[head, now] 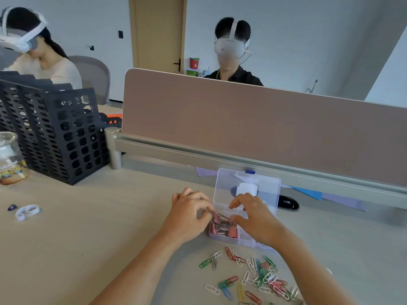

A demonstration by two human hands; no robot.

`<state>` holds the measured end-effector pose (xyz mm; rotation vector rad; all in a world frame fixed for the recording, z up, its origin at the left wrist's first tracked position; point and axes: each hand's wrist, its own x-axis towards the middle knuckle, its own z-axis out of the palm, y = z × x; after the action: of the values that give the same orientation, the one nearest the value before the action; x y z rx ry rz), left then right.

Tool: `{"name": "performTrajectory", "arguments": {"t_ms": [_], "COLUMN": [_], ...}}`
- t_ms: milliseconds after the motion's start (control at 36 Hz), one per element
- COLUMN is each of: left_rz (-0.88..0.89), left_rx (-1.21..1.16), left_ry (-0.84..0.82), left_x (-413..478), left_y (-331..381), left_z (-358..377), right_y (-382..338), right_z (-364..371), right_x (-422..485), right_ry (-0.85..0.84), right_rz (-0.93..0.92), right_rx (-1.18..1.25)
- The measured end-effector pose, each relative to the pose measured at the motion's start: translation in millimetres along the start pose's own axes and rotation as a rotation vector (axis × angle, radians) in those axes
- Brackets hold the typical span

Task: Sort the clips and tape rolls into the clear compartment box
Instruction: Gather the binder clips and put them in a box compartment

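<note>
With my left hand [189, 208] curled at the clear box [244, 240], its grasp unclear, and my right hand [251, 214] spread loosely above, I'd press the pink binder clips [222, 227] flat in their near-left compartment, leaving the paper clips [253, 274] for later.

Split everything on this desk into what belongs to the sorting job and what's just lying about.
Job: clear plastic compartment box, lid open; pink binder clips inside it; loose coloured paper clips in front; white tape roll far left.
Lying about: black perforated file rack; glass jar; black computer mouse; blue and purple paper sheets.
</note>
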<state>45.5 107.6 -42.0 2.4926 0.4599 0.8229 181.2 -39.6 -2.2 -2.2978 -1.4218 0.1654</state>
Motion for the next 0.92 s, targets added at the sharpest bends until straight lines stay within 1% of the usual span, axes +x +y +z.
{"name": "performTrajectory", "arguments": {"t_ms": [194,417,611,778,861,917], "left_rz": [0.06,0.034,0.028,-0.015,-0.002,0.021], "left_rx": [0.042,0.033,0.011,-0.065,-0.009,0.041], "left_ry": [-0.023,-0.038,-0.044,-0.021,-0.064,-0.114], "left_x": [-1.5,-2.0,-1.2,-1.0,-1.6,-2.5], "left_y": [0.4,-0.6,-2.5,1.1,1.7,2.2], "left_z": [1.8,1.6,2.8,0.5,-0.4,-0.9], "right_y": [0.8,1.8,8.4,9.9,10.3,9.6], "right_z": [-1.4,4.5,7.0,6.5,5.7,3.7], "right_x": [-6.8,-6.6,-11.0,-14.0,-14.3,-16.0], "right_ry": [0.036,0.075,0.122,0.107,0.101,0.067], "right_rz": [-0.013,-0.013,-0.071,-0.107,-0.11,-0.104], "right_rx": [0.029,0.02,-0.073,-0.101,-0.114,-0.152]}}
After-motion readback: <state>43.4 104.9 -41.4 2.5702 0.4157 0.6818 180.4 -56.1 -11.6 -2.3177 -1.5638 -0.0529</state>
